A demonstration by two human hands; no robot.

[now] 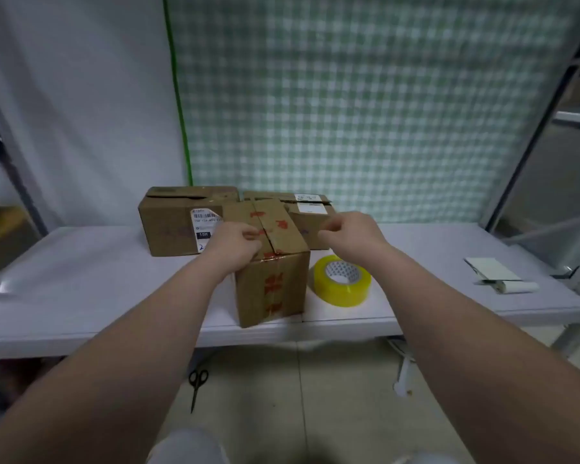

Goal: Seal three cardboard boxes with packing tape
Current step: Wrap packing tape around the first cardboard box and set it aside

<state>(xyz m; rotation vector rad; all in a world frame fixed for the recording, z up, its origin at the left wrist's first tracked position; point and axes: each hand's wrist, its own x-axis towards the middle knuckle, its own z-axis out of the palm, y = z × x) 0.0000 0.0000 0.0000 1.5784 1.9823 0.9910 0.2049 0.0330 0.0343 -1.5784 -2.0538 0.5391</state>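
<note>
front box (272, 283): on table (81, 279), near edge | left hand (236, 244): fingers curled on box top by the seam, cannot tell if pinching | right hand (349, 234): curled above box's 2 o'clock corner, cannot tell if holding anything | tape roll (342, 281): flat at box's 3 o'clock | big box (171, 226): at 11 o'clock | small box (312, 226): at 1 o'clock

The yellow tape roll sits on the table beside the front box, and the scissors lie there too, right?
No: the head view shows the scissors on the floor below the table. The yellow tape roll does sit on the table beside the front box.
</note>
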